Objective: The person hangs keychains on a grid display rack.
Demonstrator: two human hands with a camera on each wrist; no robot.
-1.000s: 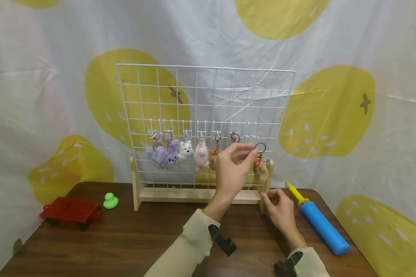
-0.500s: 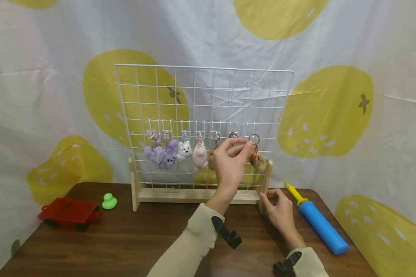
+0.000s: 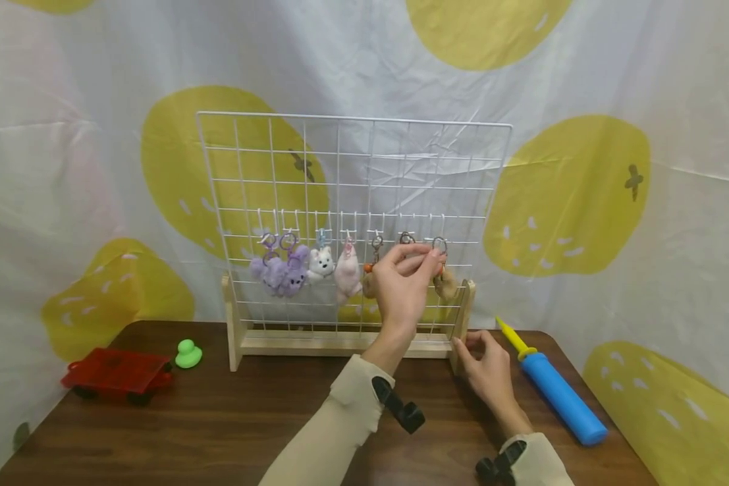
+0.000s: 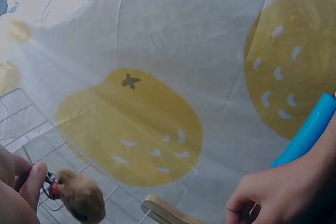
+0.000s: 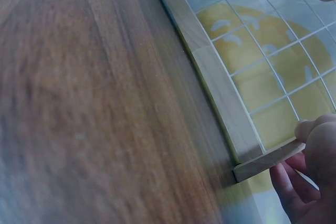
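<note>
My left hand [image 3: 403, 283] pinches a brown plush keychain [image 3: 445, 286] near its metal ring [image 3: 439, 244], at the rightmost hook of the white wire grid [image 3: 355, 154]. An orange-red bead [image 4: 54, 191] sits above the plush in the left wrist view. Whether the ring is over the hook I cannot tell. My right hand [image 3: 489, 370] grips the right wooden foot [image 5: 270, 160] of the stand between thumb and fingers. Along the hooks to the left hang two purple plush keychains [image 3: 294, 273], a white one [image 3: 321, 263], a pink one [image 3: 347, 271], and brown ones partly behind my left hand.
A blue pump [image 3: 563, 398] with a yellow nozzle lies at the right of the brown table [image 3: 231, 432]. On the left are a red toy cart [image 3: 118, 372] and a green toy duck [image 3: 188, 354]. A patterned cloth [image 3: 364, 54] hangs behind the grid.
My left hand has brought the brown keychain left and its ring up against the grid's rightmost hook. The right hand keeps its grip on the wooden foot.
</note>
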